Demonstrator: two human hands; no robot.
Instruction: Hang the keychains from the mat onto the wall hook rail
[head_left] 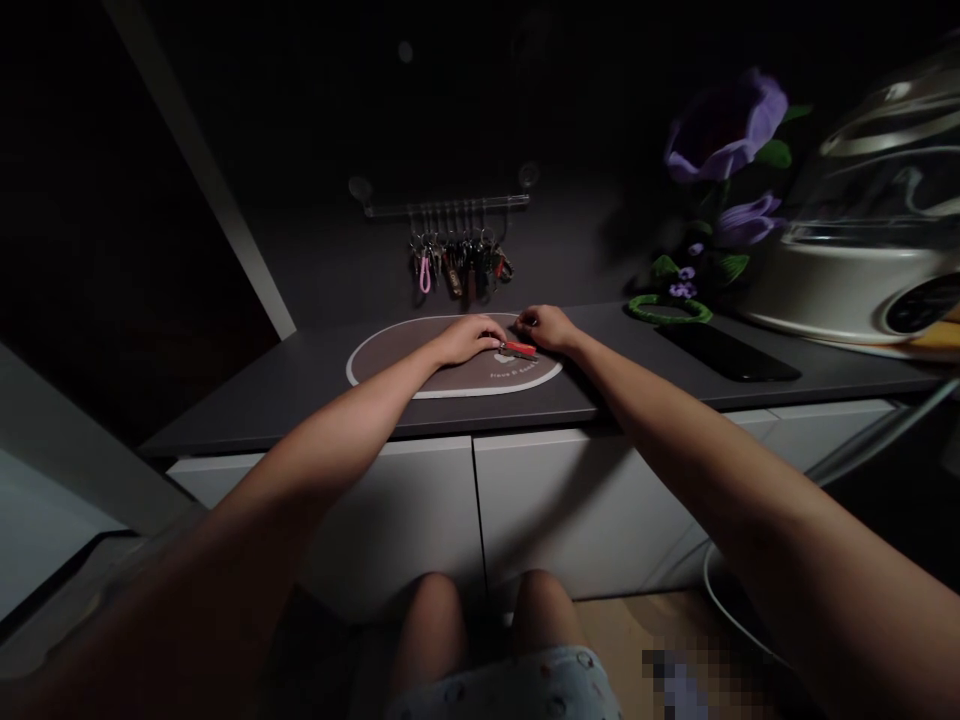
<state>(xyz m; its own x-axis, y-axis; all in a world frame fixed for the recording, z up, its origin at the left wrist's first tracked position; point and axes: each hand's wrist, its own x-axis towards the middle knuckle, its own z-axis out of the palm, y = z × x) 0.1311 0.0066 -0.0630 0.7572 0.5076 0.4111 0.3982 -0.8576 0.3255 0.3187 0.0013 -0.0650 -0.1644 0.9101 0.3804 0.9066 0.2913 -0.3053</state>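
Note:
My left hand (471, 338) rests over a brown oval mat (397, 350) with a white rim. Its thumb and fingers pinch the end of a small bunch of keys (517, 355), which has a red piece on top and lies over the mat's printed lettering. Just to the right, at the mat's far right edge, my right hand (547, 327) is closed with curled fingers. Whatever it holds, if anything, is hidden. Behind both hands, several key rings with tags (469, 265) hang from a clear hook rail (450, 207) on the dark wall.
On the dark countertop (247, 390), a black phone (727, 352) lies at the right. Beside it stand a green ring (670, 309) and purple fabric flowers (727, 130). A large white appliance (847, 285) fills the far right. White cabinet doors (551, 500) are below.

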